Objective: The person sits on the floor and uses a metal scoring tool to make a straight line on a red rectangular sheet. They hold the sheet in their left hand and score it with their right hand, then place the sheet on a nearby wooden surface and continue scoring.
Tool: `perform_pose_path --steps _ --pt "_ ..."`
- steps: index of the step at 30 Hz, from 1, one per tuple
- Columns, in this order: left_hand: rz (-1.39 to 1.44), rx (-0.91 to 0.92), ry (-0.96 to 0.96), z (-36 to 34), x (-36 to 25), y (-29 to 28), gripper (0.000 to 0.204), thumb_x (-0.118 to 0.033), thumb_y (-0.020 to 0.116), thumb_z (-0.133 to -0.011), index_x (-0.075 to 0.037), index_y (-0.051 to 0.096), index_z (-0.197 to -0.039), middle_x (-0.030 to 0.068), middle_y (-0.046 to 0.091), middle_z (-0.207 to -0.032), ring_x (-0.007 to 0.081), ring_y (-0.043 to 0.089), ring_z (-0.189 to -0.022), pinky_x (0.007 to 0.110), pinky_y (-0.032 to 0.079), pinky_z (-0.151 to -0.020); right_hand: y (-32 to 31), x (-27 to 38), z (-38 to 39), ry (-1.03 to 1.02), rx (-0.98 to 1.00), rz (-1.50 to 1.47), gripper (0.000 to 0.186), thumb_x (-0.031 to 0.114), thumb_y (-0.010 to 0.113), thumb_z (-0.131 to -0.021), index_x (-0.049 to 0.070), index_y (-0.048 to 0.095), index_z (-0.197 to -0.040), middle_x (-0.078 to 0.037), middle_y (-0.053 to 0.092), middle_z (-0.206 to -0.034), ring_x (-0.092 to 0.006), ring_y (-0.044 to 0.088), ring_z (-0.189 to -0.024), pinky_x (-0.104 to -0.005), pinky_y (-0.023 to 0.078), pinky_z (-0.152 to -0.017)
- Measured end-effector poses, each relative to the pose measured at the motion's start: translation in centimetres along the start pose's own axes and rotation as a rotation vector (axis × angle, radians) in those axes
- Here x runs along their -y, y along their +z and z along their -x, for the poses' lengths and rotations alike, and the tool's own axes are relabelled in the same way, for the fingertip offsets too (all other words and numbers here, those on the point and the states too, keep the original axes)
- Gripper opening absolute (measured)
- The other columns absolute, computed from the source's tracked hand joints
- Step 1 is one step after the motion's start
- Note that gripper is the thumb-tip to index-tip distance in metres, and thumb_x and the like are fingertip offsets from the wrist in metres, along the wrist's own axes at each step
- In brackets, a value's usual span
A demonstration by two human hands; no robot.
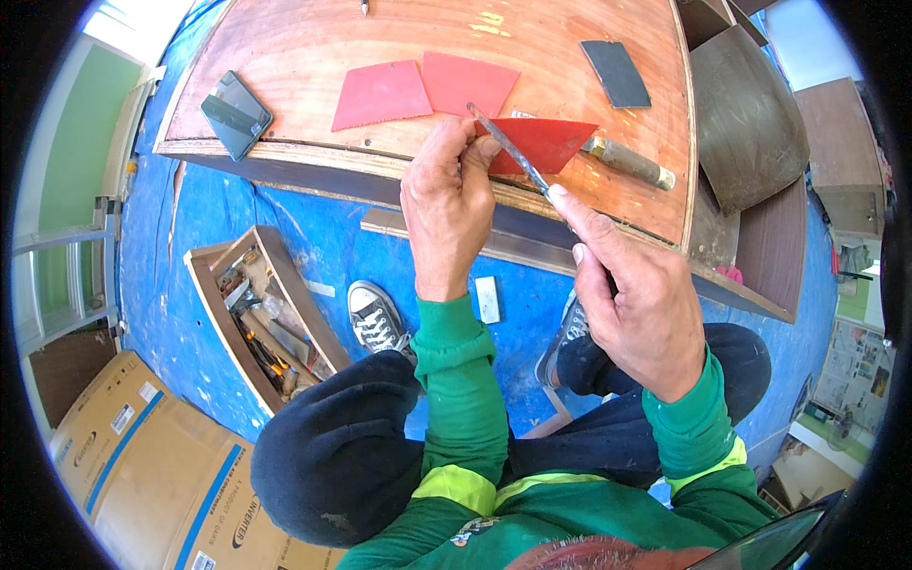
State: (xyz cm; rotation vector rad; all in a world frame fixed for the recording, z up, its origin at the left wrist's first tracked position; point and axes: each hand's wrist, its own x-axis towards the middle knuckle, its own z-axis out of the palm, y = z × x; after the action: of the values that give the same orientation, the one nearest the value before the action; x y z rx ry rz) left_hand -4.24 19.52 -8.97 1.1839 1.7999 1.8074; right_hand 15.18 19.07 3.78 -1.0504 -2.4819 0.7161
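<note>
My left hand (pixel 445 204) pinches the left end of a thin red sheet piece (pixel 560 142) with slanted ends, holding it above the near edge of the wooden tabletop (pixel 294 95). In my right hand (pixel 638 302) is a long, narrow, dark metal tool (pixel 518 155) that looks like a file. It slants across the red piece, its tip beside my left fingers; whether it touches the edge is unclear. Beyond my hands, two lighter red sheet pieces (pixel 382 95) lie side by side. A tool with a worn cylindrical handle (pixel 636 164) rests partly hidden behind the red piece.
A black rectangular piece (pixel 617 74) lies at the far right, and a phone (pixel 236 116) near the left edge. On the blue floor covering (pixel 161 237) stand a wooden toolbox (pixel 214 285) full of tools and a large cardboard box (pixel 152 465). A curved brown panel (pixel 750 119) stands right.
</note>
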Motion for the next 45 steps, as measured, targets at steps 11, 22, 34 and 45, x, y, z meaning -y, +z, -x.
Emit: perform_pose_path --steps 11,22,34,45 --pt "0.106 -0.025 0.022 -0.3 0.4 0.6 0.01 -0.006 0.08 -0.103 -0.002 0.074 -0.11 0.0187 0.072 -0.096 0.0381 0.072 -0.084 0.043 0.058 -0.077 4.4 -0.2 -9.0 -0.111 -0.101 0.164 0.045 0.007 0.066 -0.106 0.005 0.071 -0.151 -0.028 0.077 -0.098 -0.0472 0.076 -0.081 -0.0563 0.059 -0.076" --pt "-0.062 0.064 -0.106 -0.5 -0.5 -0.7 0.017 -0.016 0.079 -0.107 -0.001 0.072 -0.112 0.0188 0.069 -0.094 0.0366 0.066 -0.081 0.045 0.054 -0.076 -2.6 1.3 -2.9 0.007 -0.224 -0.05 0.053 -0.009 0.066 -0.107 0.005 0.068 -0.158 -0.001 0.048 -0.074 -0.0059 0.043 -0.068 -0.0263 0.04 -0.063" --pt "-0.031 0.04 -0.08 -0.3 -0.3 -0.4 0.023 -0.023 0.073 -0.114 0.0 0.069 -0.109 0.0181 0.066 -0.091 0.0352 0.062 -0.079 0.044 0.053 -0.076 -1.7 0.0 -1.9 0.134 -0.147 -0.08 0.049 -0.004 0.071 -0.102 0.003 0.071 -0.151 -0.025 0.08 -0.102 -0.0309 0.079 -0.078 -0.0422 0.061 -0.075" --pt "-0.078 0.042 -0.07 -0.3 -0.8 -0.4 0.019 -0.019 0.074 -0.113 -0.001 0.07 -0.107 0.018 0.065 -0.089 0.0359 0.063 -0.077 0.045 0.052 -0.073 0.1 -0.3 -1.3 0.032 -0.025 -0.104 0.053 -0.005 0.07 -0.1 0.005 0.07 -0.153 -0.025 0.079 -0.097 -0.0401 0.08 -0.084 -0.0496 0.062 -0.077"
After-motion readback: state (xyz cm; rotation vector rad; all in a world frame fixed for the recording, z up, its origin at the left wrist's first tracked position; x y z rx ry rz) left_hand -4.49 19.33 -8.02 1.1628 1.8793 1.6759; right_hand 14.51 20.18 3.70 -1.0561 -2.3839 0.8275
